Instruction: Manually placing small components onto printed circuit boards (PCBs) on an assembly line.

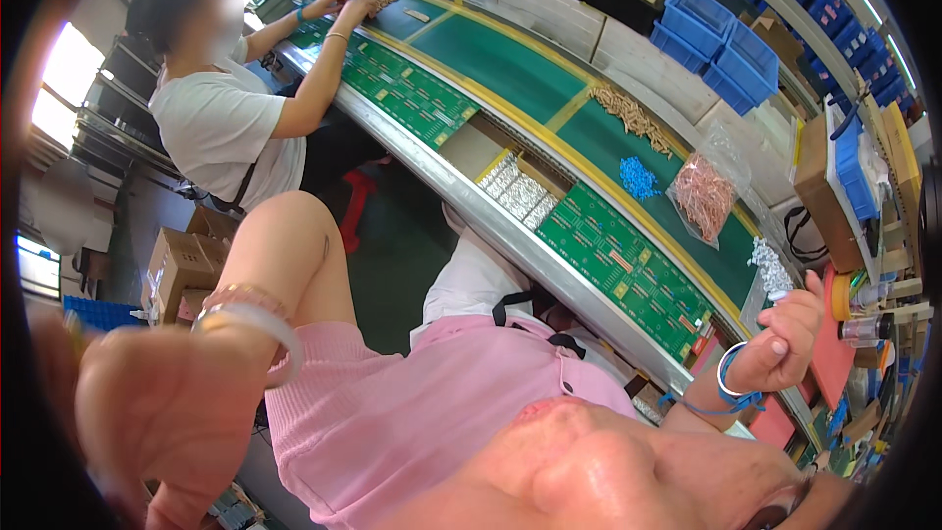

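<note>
My left hand [162,407] is raised close to the camera at the lower left, large and blurred. Its fingertips are cut off or smeared, so its grip is hidden. Bangles circle that wrist. At the right, my right hand [785,334] hovers by a small pile of silvery-white parts [768,265]. Its fingers curl inward with the index finger lifted a little; anything inside them is too small to make out. A white band and a blue strap [741,395] go round the right wrist. Just left of it lies a green circuit board [628,270] on the bench's metal rail.
Beyond the board, a green belt holds tan parts [633,123], blue parts [640,179] and a bag of copper-coloured parts [703,196]. Silvery strips [515,191] sit between boards. Blue bins [716,44] stand behind. A co-worker [221,108] handles tan parts at the far left.
</note>
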A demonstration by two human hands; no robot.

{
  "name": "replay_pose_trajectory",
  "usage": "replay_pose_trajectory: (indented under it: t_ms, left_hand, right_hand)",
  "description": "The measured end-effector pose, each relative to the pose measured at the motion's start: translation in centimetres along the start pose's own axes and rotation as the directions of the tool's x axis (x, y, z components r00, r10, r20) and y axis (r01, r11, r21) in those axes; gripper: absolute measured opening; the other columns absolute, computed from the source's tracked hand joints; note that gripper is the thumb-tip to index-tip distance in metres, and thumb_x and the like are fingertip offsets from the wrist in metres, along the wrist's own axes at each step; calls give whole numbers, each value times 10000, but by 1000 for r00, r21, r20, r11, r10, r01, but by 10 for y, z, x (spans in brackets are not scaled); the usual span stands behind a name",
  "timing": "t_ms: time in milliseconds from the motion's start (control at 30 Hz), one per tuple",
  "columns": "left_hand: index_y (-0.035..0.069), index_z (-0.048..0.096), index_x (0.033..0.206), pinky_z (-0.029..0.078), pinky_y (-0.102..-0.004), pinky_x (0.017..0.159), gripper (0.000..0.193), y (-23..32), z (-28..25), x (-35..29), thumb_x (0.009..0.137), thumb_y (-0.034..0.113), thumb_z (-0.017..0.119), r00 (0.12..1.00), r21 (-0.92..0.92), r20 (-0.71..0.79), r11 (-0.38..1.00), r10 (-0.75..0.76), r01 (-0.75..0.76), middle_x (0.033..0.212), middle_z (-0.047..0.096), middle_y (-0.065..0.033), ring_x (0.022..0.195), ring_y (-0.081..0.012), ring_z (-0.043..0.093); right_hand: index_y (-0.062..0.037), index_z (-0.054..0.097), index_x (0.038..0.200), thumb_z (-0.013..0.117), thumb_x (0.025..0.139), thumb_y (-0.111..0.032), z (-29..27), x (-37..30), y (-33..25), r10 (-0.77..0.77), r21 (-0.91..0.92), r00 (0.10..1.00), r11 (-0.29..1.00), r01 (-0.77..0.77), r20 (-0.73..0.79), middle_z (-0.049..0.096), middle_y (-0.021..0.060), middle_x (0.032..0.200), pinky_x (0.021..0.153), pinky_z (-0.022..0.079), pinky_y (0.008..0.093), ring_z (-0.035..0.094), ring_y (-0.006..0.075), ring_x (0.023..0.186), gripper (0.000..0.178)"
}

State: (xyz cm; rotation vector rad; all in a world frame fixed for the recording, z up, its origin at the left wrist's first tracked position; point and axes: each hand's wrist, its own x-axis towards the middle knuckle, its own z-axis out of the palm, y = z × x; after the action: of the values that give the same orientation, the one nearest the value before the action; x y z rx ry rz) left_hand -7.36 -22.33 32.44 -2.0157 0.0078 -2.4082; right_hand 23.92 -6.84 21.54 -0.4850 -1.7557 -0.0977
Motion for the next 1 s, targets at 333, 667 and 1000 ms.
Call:
replay_pose_trajectory:
  t_ms: [333, 667, 1000]
  left_hand:
    - [74, 469, 1199, 458, -250, 594, 364, -1, -2, 5, 839, 40, 508, 887, -334, 215, 823, -408, 459, 1126, 454, -42, 945, -196, 534]
    - [8, 567, 924, 448, -184, 505, 166, 6, -15, 11, 770, -50, 587, 720, -289, 497, 690, -484, 663, 885, 546, -52, 679, -137, 559]
    - [18, 478, 836, 337, -160, 482, 237, 14, -1, 4, 681, -143, 399, 835, 32, 538, 987, 118, -159, 875, 443, 29, 709, -45, 503]
  right_hand:
    - [-89, 575, 746, 529, 837, -178, 12, -21, 6, 180, 61, 928, 976, -211, 327, 561, 23, 660, 886, 396, 469, 538, 206, 668, 135]
    - [-94, 583, 751, 537, 841, -182, 20, -19, 12, 180, 71, 917, 973, -218, 355, 565, 23, 657, 878, 401, 465, 547, 205, 669, 134]
    - [-105, 583, 748, 549, 849, -226, 24, -11, 7, 125, 86, 933, 983, -163, 338, 570, 15, 661, 872, 406, 464, 550, 205, 667, 161]
